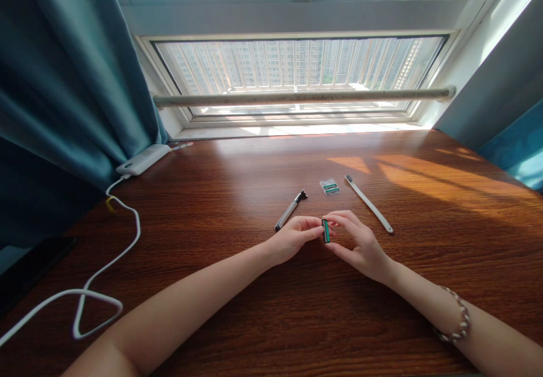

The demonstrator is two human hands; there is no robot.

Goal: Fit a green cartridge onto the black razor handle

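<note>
Between my two hands, just above the table, is a razor blade cartridge (326, 230), black with a green strip, held upright on its short end. My left hand (296, 237) pinches its left side between thumb and fingers. Around its top and bottom ends, the fingertips and thumb of my right hand (360, 245) close. A razor handle (291, 210) with a bare black head lies beyond my left hand. Farther back sits a clear plastic case (330, 187) with green-striped cartridges in it. A white toothbrush (369, 204) with dark bristles rests beyond my right hand.
The brown wooden table (237, 309) reaches to a window with a horizontal rail (297, 98). On the left, a white power bank or adapter (144, 159) trails a white cable (138, 224) beside a blue curtain (72, 72). A dark flat object (38, 264) lies at the left edge.
</note>
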